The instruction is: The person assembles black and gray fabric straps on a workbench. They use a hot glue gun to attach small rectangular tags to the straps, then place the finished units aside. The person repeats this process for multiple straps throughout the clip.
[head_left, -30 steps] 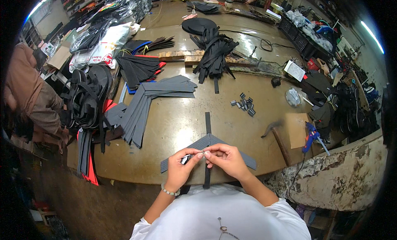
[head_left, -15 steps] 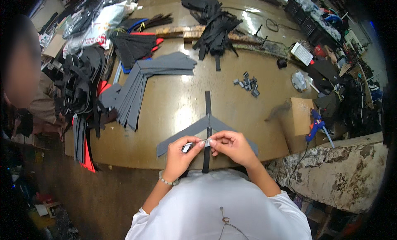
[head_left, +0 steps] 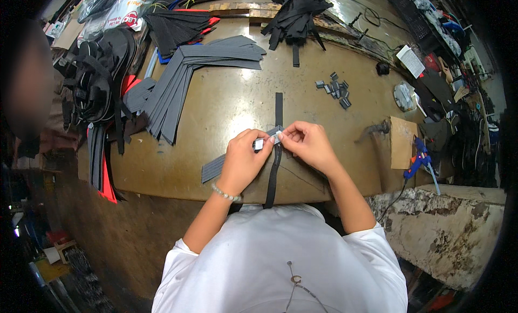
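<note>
A grey V-shaped strip (head_left: 214, 168) lies on the table in front of me, largely covered by my hands. Along its middle runs a narrow black strap (head_left: 273, 178), whose near end reaches the table edge at my shirt. My left hand (head_left: 243, 156) is closed, with a small white tag (head_left: 258, 144) showing at its fingers. Pinched between both hands' fingertips, a small whitish label (head_left: 277, 137) sits on the strap by the point of the V. My right hand (head_left: 308, 147) grips its right side with thumb and forefinger.
Ahead to the right lie several small grey pieces (head_left: 335, 89). Fanned grey strips (head_left: 181, 86) and black sandal parts (head_left: 100, 75) fill the left. A black strap bundle (head_left: 297, 16) is at the back. A blue glue gun (head_left: 418, 159) stands right, by cardboard (head_left: 403, 143).
Both hands have moved away from me along the strap, toward the point of the V. The view has shifted, so the table appears higher.
</note>
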A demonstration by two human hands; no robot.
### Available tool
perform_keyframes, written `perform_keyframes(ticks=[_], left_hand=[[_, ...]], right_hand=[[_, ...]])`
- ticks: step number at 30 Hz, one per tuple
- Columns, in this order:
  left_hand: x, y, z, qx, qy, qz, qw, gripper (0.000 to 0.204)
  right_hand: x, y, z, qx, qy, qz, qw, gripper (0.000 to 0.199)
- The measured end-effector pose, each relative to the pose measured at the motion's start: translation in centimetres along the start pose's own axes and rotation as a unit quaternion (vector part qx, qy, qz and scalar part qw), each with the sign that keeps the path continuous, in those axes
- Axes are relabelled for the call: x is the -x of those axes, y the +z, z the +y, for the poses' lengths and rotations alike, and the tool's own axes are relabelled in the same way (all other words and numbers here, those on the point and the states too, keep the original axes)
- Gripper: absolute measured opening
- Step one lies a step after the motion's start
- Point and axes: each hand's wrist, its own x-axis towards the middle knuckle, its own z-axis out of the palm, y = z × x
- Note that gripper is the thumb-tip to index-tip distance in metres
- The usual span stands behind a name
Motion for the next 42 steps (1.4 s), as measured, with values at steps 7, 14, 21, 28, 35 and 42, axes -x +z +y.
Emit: perform_keyframes(ticks=[7,14,21,28,35,42], left_hand=[[-0.4,0.4,-0.6,-0.042,-0.071,-0.01,0.997,0.019],[-0.6,0.4,-0.3,-0.017,-0.058,0.005,0.998,0.018],[-0.4,0.4,-0.3,-0.015,-0.054,0.0,0.998,0.014],[-0.1,0.9,-0.7,-0.033,-0.026,0.032,0.999,0.012],[0.4,1.4,-0.7,-0.068,0.011,0.045,0.997,0.01],[0.3,1.4,-0.9,-0.076,-0.017,0.031,0.997,0.009]], right_hand=[[-0.7,0.9,1.2,0.004,0.044,0.0,0.999,0.018],[-1.1,0.3,1.4,-0.01,0.061,-0.046,0.997,0.022],[-1.7,-0.4,1.0,0.016,0.068,-0.099,0.993,0.024],[-2.0,0.3,1.7,0.064,0.055,-0.068,0.994,0.023],[0.5,-0.5,-0.2,0.097,0.016,-0.027,0.995,0.025],[4.5,1.3,-0.2,0.08,0.133,-0.07,0.985,0.032]])
